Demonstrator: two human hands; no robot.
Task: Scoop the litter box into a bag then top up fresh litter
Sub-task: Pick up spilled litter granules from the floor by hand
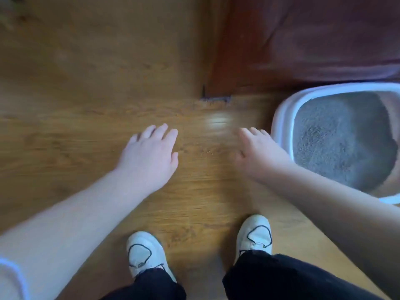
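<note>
The litter box [283, 118] sits on the wooden floor [86, 105] at our right, its white rim butting against dark reddish furniture [303, 40] behind it. Grey litter [337, 139] fills it unevenly. The frame edge cuts the box off, so we cannot tell its long axis. Our right hand [257, 152] hovers just beside its rim, fingers straight and slightly parted, holding nothing. Our left hand [149, 156] is well apart, fingers straight and close together. Crumbs [205, 151] dot the floor between them, above our white shoes [144, 254].
</note>
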